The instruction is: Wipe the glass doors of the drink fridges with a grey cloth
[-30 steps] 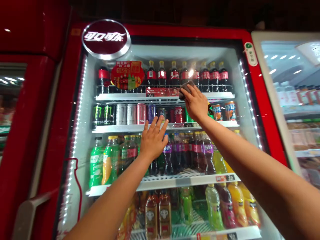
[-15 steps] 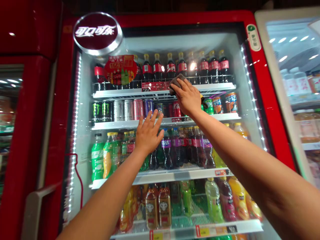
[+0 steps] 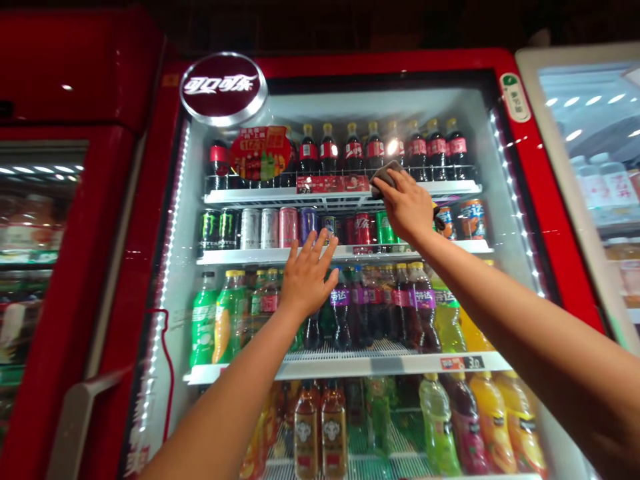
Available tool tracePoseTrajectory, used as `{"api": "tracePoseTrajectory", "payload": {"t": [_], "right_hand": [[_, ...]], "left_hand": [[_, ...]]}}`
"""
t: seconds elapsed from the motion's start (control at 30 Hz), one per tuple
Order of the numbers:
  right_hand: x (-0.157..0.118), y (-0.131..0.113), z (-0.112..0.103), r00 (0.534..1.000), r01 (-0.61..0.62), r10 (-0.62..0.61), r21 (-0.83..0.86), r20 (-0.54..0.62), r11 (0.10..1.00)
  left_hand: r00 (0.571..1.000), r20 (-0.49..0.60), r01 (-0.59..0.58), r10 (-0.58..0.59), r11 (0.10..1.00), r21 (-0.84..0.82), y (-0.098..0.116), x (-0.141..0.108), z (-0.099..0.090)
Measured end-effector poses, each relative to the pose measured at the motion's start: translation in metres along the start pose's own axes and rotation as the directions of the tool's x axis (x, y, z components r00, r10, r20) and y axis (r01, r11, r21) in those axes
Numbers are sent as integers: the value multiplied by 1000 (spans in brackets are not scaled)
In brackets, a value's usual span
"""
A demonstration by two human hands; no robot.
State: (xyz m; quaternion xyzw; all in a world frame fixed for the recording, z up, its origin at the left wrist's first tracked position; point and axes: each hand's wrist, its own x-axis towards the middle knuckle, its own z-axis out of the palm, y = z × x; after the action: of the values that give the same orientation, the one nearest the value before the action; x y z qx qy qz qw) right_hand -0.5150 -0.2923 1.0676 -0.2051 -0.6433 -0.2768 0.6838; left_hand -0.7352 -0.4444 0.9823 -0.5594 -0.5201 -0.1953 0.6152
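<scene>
A dark grey cloth [image 3: 386,175] is pressed by my right hand [image 3: 409,208] against the glass door [image 3: 320,100] of a red drinks fridge. The fingers lie over the cloth, and a bit of dark and yellow material shows by the wrist. Behind it, through the glass, are the top shelf edge and a row of cola bottles [image 3: 353,148]. Lower and to the left, my left hand [image 3: 309,280] is spread on the glass with nothing in it. Cans [image 3: 289,228] and bottles stand on the shelves behind that hand.
A round lit sign [image 3: 223,89] sits at the door's upper left corner, with a red round sticker [image 3: 261,155] below it. The metal door handle [image 3: 77,423] is at lower left. Another red fridge [image 3: 65,73] stands left, a pale-framed one [image 3: 550,133] right.
My right hand has slid the cloth a little to the right along the glass. My left hand stays at about the same spot on the door. The whole view has shifted slightly.
</scene>
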Motion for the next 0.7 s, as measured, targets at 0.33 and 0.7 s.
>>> {"api": "tracePoseTrajectory", "payload": {"t": [0.33,0.7], "right_hand": [[-43,4,-3,1000,-7,8,-59,17,998],[-45,46,-15,993,-97,89,-101,-79,990]], "left_hand": [[1000,-13,2,-2,999,-34,0,1,1],[1000,12,6,-5,999,-39,0,2,-3]]}}
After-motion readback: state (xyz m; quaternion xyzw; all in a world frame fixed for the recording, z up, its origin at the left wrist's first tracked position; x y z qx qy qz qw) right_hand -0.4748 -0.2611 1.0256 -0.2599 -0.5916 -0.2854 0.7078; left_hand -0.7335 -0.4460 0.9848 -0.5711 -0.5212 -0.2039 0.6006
